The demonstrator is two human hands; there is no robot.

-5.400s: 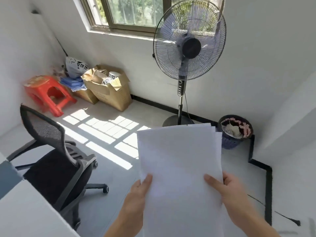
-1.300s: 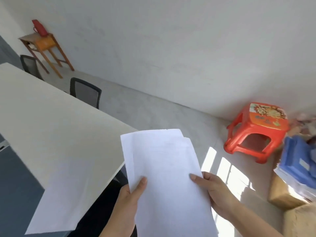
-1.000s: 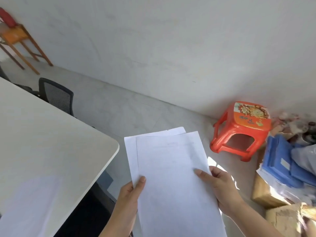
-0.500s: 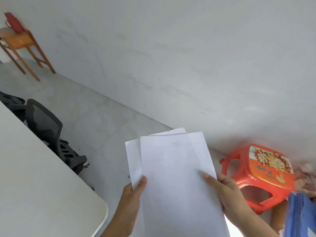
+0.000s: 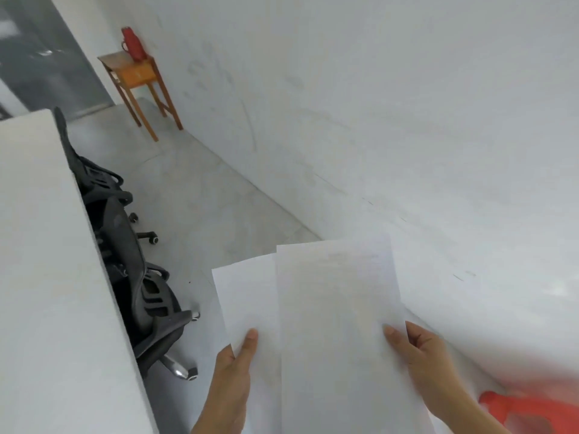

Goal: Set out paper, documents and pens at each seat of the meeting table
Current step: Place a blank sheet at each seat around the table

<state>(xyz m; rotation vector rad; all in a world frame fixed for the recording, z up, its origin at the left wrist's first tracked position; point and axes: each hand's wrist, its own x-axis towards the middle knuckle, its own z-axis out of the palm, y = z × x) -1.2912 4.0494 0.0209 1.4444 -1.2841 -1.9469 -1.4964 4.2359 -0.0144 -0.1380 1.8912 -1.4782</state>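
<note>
Carrying sheets along the table to the next seat

Bottom centre, the left hand [image 5: 233, 371] and right hand [image 5: 423, 355] each pinch thin, limp white paper [image 5: 329, 324], fanned apart; next, I judge, lay one flat on the smooth pale table [image 5: 40, 277] at left, by the black mesh chairs [image 5: 138, 277]; a wooden stand [image 5: 138, 79] sits upper left.

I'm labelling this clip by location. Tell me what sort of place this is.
Probably a plain office meeting room. A long white table has black swivel chairs tucked along its edge, and both hands hold sheets of paper to set out. Bare white walls, tiled floor.
</note>
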